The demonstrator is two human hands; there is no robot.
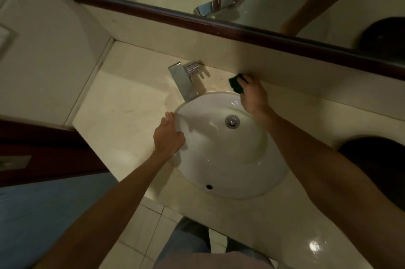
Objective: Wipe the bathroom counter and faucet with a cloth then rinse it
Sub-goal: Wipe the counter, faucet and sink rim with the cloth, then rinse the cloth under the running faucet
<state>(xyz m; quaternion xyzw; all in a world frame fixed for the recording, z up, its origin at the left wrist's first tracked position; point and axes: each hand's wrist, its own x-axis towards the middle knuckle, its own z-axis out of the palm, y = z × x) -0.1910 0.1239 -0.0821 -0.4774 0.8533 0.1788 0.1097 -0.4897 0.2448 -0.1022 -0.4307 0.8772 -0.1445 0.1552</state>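
1. Wiping the back strip of the surface (122, 115), centre-right of frame, beside the faucet (186, 81).
2. Best done with firm, overlapping strokes into the wall seam.
3. Right hand (252, 93) clamped round the dark cloth (235, 83), pressing it down.
4. Left hand (167, 135) loosely spread, empty, resting on the sink (230, 159) rim.

Right hand (254, 93) presses dark cloth (236, 83) on counter (122, 115).
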